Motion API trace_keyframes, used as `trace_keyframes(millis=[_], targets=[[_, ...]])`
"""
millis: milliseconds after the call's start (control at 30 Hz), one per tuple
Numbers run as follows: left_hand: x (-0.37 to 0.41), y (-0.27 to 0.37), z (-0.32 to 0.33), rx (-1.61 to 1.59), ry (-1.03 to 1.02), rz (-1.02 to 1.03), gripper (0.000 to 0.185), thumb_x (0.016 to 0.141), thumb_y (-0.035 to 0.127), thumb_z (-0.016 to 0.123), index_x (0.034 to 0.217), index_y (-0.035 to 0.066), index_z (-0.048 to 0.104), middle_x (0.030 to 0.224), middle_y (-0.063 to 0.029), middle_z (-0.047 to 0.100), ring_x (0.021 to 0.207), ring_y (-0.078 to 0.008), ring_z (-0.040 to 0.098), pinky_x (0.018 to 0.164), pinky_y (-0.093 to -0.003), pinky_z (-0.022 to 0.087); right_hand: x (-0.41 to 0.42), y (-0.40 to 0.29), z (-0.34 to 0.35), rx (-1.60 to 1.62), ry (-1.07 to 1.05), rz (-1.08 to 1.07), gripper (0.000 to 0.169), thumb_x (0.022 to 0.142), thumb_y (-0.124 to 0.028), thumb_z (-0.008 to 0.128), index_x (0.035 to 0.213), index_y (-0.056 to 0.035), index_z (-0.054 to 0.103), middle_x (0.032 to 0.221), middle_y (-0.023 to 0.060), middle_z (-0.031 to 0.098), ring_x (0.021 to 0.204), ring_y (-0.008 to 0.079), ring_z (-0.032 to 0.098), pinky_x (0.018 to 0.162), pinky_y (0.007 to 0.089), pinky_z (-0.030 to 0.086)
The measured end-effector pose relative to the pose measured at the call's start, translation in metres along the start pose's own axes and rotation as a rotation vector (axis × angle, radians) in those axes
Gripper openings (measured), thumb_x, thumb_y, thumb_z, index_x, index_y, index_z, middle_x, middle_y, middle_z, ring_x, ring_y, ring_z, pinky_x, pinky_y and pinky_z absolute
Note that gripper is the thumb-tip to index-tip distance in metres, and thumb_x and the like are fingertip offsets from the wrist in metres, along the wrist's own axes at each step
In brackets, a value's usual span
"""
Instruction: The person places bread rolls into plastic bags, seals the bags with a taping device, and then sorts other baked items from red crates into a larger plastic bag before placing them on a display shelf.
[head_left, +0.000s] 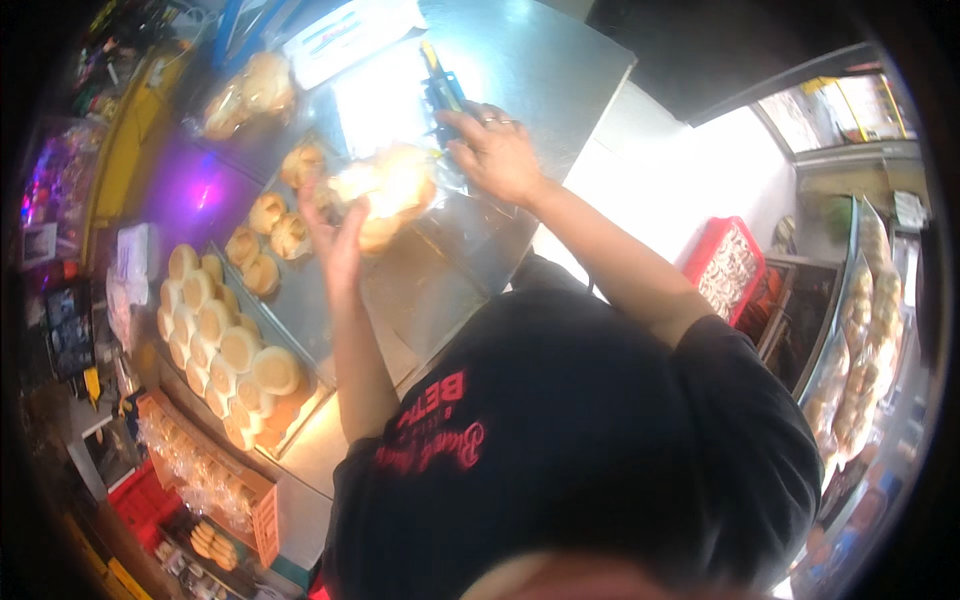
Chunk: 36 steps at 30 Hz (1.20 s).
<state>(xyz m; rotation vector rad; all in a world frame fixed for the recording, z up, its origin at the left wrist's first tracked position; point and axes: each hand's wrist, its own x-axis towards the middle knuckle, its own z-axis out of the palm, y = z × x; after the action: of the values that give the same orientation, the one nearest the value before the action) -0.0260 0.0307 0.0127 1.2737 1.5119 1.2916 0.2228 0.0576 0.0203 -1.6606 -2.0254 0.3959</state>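
My left hand (335, 236) is at a clear plastic bag of bread rolls (386, 191), its thumb and fingers spread along the bag's near left side. The bag is blurred and overexposed. At its far right, my right hand (495, 150) reaches to a dark bag-sealing tape dispenser (444, 94) with a yellow part, fingers bent against it. Whether the fingers grip the dispenser or the bag's neck cannot be told. Several loose round rolls (261, 274) lie on the metal table left of my left hand.
A tray of stacked pale round breads (276, 370) stands at the left. Bagged rolls (262, 86) and a white box (352, 37) lie at the back. An orange crate (268, 525) holds bagged goods at lower left; a red crate (712, 247) stands right.
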Motion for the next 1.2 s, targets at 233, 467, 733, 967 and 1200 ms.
trace_keyframes(millis=[233,467,733,967,1200], targets=[[0.091,0.002,0.001,0.369,0.045,0.505,0.058,0.078,0.008,0.063,0.132,0.006,0.041,0.124,-0.0171,0.053,0.112,-0.0321,0.052,0.096,-0.0400,0.040,-0.002,0.000,-0.005,0.324,-0.073,0.107,0.049,0.084,-0.025,0.051,0.132,-0.0250,0.043,0.129,0.0102,0.051,0.119,0.0295,0.049,0.100,0.0470,0.035],[0.009,-0.010,0.071,1.281,-0.332,0.787,0.052,0.083,0.026,0.059,0.131,0.011,0.047,0.139,-0.0144,0.041,0.134,-0.0331,0.029,0.104,-0.0516,0.030,-0.002,-0.005,0.016,0.323,-0.041,0.125,0.056,0.080,-0.035,0.050,0.134,-0.0265,0.040,0.126,0.0286,0.041,0.119,0.0442,0.040,0.095,0.0515,0.038],[0.029,0.003,0.023,1.451,-0.600,0.770,0.047,0.085,0.039,0.058,0.121,0.009,0.057,0.130,-0.0120,0.052,0.132,-0.0344,0.032,0.101,-0.0487,0.034,-0.059,0.030,-0.040,0.171,-0.023,0.036,0.055,0.085,-0.043,0.051,0.136,-0.0501,0.030,0.137,0.0152,0.039,0.125,0.0432,0.033,0.098,0.0641,0.026],[-0.114,0.087,0.150,1.246,-0.031,0.581,0.035,0.091,0.031,0.054,0.081,0.000,0.064,0.075,-0.0172,0.065,0.064,-0.0329,0.060,0.058,-0.0423,0.047,-0.377,0.165,-0.022,0.240,-0.048,0.434,0.050,0.086,-0.023,0.052,0.135,-0.0266,0.041,0.134,0.0207,0.041,0.125,0.0378,0.039,0.100,0.0467,0.036],[-0.258,0.055,0.357,0.781,-0.981,1.300,0.036,0.084,0.018,0.063,0.117,0.007,0.058,0.111,-0.0213,0.060,0.105,-0.0354,0.057,0.088,-0.0405,0.044,-0.720,0.179,-0.051,0.387,-0.172,1.592,0.041,0.080,-0.024,0.060,0.118,-0.0084,0.057,0.121,0.0238,0.052,0.106,0.0371,0.056,0.087,0.0472,0.047]])
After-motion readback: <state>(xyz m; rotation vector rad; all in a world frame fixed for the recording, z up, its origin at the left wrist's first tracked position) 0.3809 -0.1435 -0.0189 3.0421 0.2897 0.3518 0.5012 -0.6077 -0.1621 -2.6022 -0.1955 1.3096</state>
